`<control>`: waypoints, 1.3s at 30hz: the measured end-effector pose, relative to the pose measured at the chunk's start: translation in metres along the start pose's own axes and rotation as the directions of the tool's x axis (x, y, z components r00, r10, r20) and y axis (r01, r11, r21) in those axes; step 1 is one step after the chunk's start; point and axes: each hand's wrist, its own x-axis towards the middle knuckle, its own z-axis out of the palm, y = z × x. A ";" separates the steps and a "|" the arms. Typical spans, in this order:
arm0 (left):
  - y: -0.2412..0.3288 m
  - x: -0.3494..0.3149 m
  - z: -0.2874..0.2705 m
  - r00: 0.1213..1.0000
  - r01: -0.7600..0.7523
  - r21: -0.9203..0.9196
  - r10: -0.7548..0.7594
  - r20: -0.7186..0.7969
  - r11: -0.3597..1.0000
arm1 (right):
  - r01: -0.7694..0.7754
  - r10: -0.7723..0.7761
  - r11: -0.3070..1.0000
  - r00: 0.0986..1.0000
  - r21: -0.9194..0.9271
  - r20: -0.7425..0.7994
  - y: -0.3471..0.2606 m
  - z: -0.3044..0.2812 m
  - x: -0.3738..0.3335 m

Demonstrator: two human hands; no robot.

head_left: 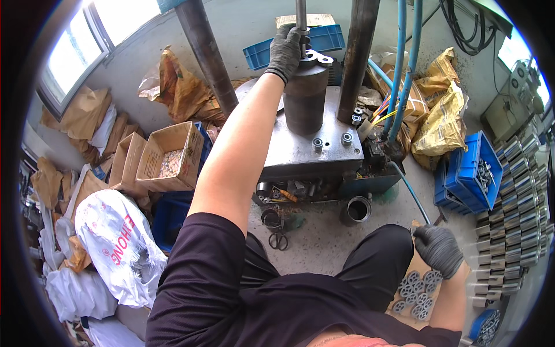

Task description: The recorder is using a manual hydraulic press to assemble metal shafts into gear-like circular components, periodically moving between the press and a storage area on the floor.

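My left hand (284,53), in a dark grey glove, reaches far forward. It is closed at an upright metal rod (301,16) above a dark steel cylinder (305,104); part of its fingers is hidden. Small ring-shaped metal parts (325,60) lie on the cylinder's top, beside the rod. The cylinder stands on the steel bed (277,151) of a press, between two thick columns (203,52). Low at the right, my right hand (439,250), gloved too, is closed around the end of a thin blue lever (411,192) that comes from the machine's side.
Grey spoked metal parts (416,294) lie on cardboard beside my right thigh. Blue crates (473,170) and stacked metal pieces (511,217) stand at right. Cardboard boxes (170,156) and white sacks (118,246) fill the left. Scissors (278,242) and a metal cup (358,209) are on the floor.
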 end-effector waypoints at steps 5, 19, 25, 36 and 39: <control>0.000 -0.001 -0.005 0.999 0.033 0.057 -0.034 0.017 0.998 | 0.046 -0.032 0.996 0.984 0.077 -0.177 -0.007 -0.027 0.015; 0.000 0.002 -0.004 0.999 0.017 0.109 -0.021 0.036 0.994 | -0.010 0.009 1.000 0.998 -0.021 -0.068 0.003 0.015 -0.005; -0.005 0.004 -0.006 0.998 0.034 0.111 -0.038 0.042 0.993 | 0.014 -0.017 0.998 0.999 -0.060 -0.035 0.004 0.010 -0.002; -0.009 0.006 -0.011 0.998 0.029 0.141 -0.036 0.046 0.990 | 0.032 -0.021 0.994 0.995 0.109 -0.100 0.001 -0.017 0.008; -0.018 0.015 -0.016 0.999 0.019 0.195 -0.028 0.044 0.981 | 0.048 -0.048 0.999 0.999 0.019 -0.013 0.006 -0.018 0.007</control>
